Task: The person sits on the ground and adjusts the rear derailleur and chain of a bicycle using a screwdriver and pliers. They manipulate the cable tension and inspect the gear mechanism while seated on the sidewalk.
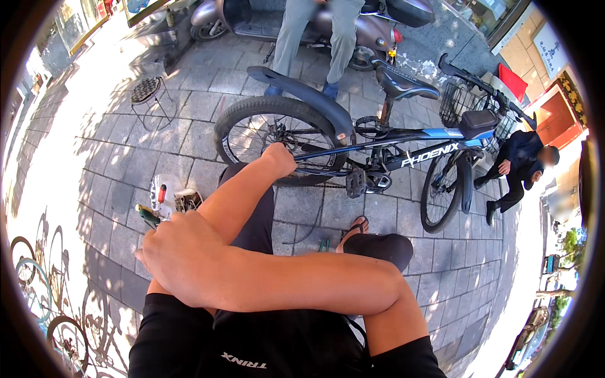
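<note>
My left hand (279, 159) reaches to the rear hub of a black and blue bicycle (375, 146), its fingers curled beside the spokes of the rear wheel (233, 140); what they grip is hidden. My right arm crosses over the left. My right hand (173, 246) is curled at the lower left, its grip hidden. A green and yellow handled tool (147, 215) shows just beyond its knuckles, beside a clear plastic container (165, 195) with a red item and small parts. A dark cable or tube (302, 233) lies on the paving near my foot.
A person in grey trousers (290, 28) sits at a scooter (239, 16) beyond the bicycle. Another person in dark clothes (515, 170) sits at the right near a wire basket (450, 110). A round stool (147, 91) stands at upper left; more bicycles (66, 340) are at lower left.
</note>
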A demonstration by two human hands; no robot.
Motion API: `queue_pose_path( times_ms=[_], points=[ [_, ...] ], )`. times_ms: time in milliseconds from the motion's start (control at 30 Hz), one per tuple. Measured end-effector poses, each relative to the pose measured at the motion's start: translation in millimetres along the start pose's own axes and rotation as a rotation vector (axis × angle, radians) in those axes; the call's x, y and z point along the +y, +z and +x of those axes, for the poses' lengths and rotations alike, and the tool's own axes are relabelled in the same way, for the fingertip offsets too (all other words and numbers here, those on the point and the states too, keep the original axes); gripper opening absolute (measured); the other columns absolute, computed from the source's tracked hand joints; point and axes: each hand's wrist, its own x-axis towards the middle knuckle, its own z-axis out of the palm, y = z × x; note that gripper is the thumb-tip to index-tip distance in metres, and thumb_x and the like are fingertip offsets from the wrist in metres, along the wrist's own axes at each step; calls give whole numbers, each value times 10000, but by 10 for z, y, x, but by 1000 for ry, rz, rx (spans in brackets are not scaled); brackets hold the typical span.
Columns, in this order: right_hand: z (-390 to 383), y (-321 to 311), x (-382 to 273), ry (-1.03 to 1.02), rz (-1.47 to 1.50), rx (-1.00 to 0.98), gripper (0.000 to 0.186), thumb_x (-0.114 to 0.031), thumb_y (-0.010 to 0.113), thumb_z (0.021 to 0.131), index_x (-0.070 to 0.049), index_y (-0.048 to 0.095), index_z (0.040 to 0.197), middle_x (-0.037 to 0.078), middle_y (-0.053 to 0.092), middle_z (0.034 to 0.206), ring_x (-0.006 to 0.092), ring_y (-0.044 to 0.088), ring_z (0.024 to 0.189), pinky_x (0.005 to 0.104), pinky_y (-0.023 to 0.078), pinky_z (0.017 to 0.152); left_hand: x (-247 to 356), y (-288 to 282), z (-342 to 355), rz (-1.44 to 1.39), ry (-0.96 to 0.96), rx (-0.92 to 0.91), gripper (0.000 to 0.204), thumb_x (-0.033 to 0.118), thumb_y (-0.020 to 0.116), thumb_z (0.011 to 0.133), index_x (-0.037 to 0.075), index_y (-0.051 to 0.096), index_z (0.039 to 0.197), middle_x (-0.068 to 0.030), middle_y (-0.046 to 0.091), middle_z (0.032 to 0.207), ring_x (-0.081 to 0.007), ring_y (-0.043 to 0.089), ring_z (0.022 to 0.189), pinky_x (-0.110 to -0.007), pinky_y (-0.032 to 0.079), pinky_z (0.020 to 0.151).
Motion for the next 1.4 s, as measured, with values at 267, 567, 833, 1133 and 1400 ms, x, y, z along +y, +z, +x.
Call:
queue_pose_path(
  times_ms=[267, 567, 833, 1133, 1400],
  points=[
    [31, 143, 184, 95, -266, 300, 412, -357, 603, 1012, 16, 715, 876, 135, 715, 840, 301, 716, 823, 411, 543, 701, -67, 56, -7, -10, -12, -52, 208, 202, 660, 929, 166, 824, 1052, -37, 795, 1109, -251, 752, 1063, -403, 589, 863],
    [1, 69, 165, 164, -176, 293, 444, -390, 607, 1005, 41, 702, 955, 196, 695, 974, 337, 659, 970, 460, 534, 867, -12, -10, -10, -37, 16, -51, 181, 195, 676, 912, 173, 815, 1026, -33, 792, 1088, -252, 752, 1050, -416, 589, 841],
    [95, 288, 324, 109, -128, 562, 448, -385, 601, 1004, 44, 679, 904, 188, 704, 849, 356, 691, 845, 459, 549, 774, -114, 118, 104, -71, 43, -30, 166, 181, 744, 838, 162, 816, 987, -51, 795, 1056, -256, 759, 1016, -411, 591, 816],
    [204, 142, 283, 158, 15, 215, 403, -348, 608, 1000, 36, 685, 903, 212, 674, 965, 338, 653, 933, 407, 531, 791, -106, 201, 151, -141, 53, 2, 185, 161, 731, 828, 139, 813, 992, -76, 794, 1067, -274, 761, 1007, -425, 597, 798],
    [63, 482, 493, 239, -234, 644, 306, -276, 662, 970, 7, 639, 856, 162, 626, 853, 321, 629, 910, 372, 516, 786, -195, 318, 166, -408, -57, -6, 210, 215, 733, 853, 107, 804, 1018, -124, 787, 1053, -310, 761, 991, -457, 593, 807]
  ],
)
